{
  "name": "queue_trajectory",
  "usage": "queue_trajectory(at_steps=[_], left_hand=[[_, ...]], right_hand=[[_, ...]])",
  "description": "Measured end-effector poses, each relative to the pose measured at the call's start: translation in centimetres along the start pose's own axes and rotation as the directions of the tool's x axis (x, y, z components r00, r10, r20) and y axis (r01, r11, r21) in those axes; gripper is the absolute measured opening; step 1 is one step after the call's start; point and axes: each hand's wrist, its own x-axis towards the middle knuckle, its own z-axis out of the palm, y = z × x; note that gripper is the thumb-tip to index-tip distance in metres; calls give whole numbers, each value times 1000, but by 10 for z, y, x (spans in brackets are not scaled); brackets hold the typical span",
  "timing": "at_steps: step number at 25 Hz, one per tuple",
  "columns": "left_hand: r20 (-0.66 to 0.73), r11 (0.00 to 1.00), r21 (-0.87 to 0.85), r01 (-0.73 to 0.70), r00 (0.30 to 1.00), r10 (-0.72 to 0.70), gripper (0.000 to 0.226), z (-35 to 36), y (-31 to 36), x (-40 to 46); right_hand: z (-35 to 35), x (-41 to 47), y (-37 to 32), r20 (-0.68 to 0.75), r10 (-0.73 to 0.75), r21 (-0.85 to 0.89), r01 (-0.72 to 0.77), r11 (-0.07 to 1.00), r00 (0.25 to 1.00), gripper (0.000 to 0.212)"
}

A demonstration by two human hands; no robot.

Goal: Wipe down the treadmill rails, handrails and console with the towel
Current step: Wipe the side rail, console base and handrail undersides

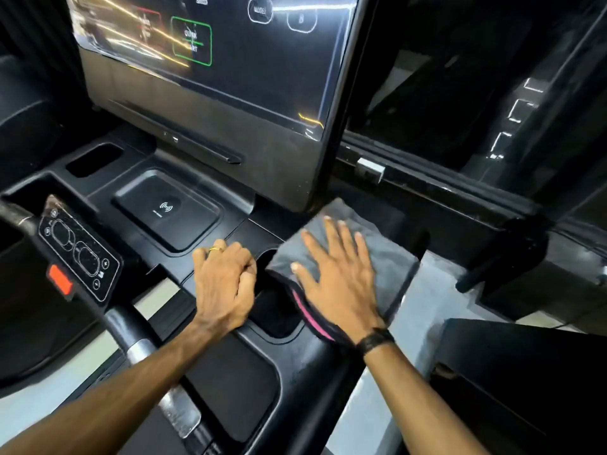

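- The right hand (331,277) lies flat, fingers spread wide, pressing the grey towel (387,257) onto the right end of the console (230,382), just below the screen (230,77)
- The left hand (223,284) rests beside it on the console, fingers curled, holding nothing

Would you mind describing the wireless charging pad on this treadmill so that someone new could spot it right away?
Start at the big touchscreen on top of the console and drop to the tray below it. The wireless charging pad is the shallow rounded rectangular recess there, just beyond the left hand. Unlike the plain empty pockets around it, it bears a small white radiating-wave symbol at its centre.
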Motion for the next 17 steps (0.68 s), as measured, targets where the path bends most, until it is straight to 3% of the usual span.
queue_trajectory(at_steps=[4,6,9,12,13,15,17], left_hand=[[-11,1000,24,-19,1000,19,13,1,3,-1],[-42,999,31,-17,999,19,13,2,1,1],[-86,999,36,4,996,-1,16,2,0,-1],[-87,998,59,1,996,4,22,2,3,-1],[-78,998,65,3,997,2,24,2,2,-2],[-59,997,74,7,998,-2,26,4,1,-3],[-63,998,68,16,998,-12,27,5,-2,-4]], right_hand=[[-3,69,42,-26,333,-36,-334,942,943,63],[3,122,22,79,347,-42,-345,938,934,66],[12,125,-21,41,117,-38,-115,993,992,68],[11,44,-23,-59,-188,7,189,982,980,58],[10,18,-14,-35,-186,24,187,982,982,60],[7,8,7,-46,0,28,1,1000,999,65],[9,47,19,-70,238,-27,-240,970,969,67]])
